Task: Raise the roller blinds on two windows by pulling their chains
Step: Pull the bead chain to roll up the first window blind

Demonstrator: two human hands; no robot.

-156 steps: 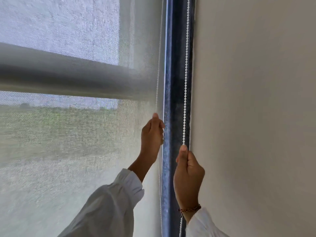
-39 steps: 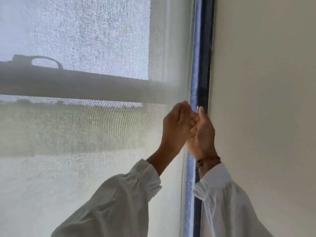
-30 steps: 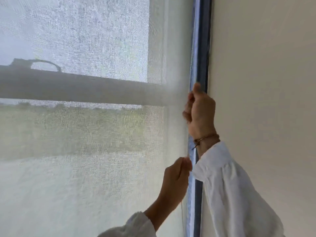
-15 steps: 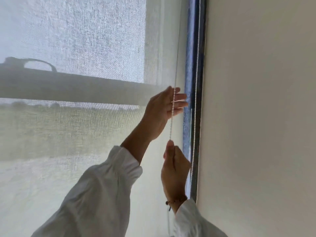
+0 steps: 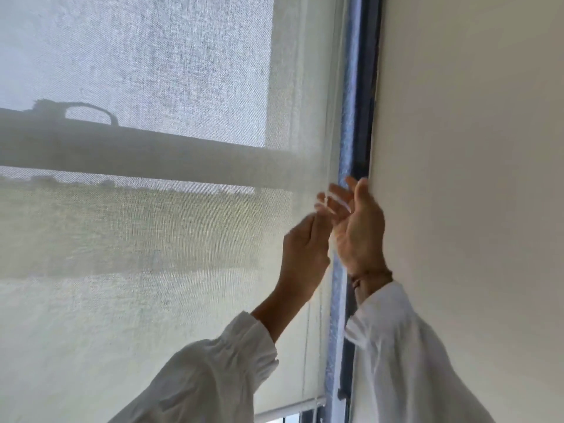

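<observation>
both hands meet right of centre — the left hand [image 5: 303, 254] is closed on the chain [image 5: 306, 346], which runs near-vertically down from its fist toward the blind's bottom bar [image 5: 290, 411] at the lower edge. the right hand [image 5: 357, 230] sits just above and to the right, fingers spread and blurred, holding nothing i can make out. judging by this, the chain above the left fist lies up-left of the right palm — nearest for the next grab.

Both hands crowd the narrow strip between blind fabric [image 5: 152, 270] and wall [image 5: 473, 209]; rightward is blocked.
</observation>
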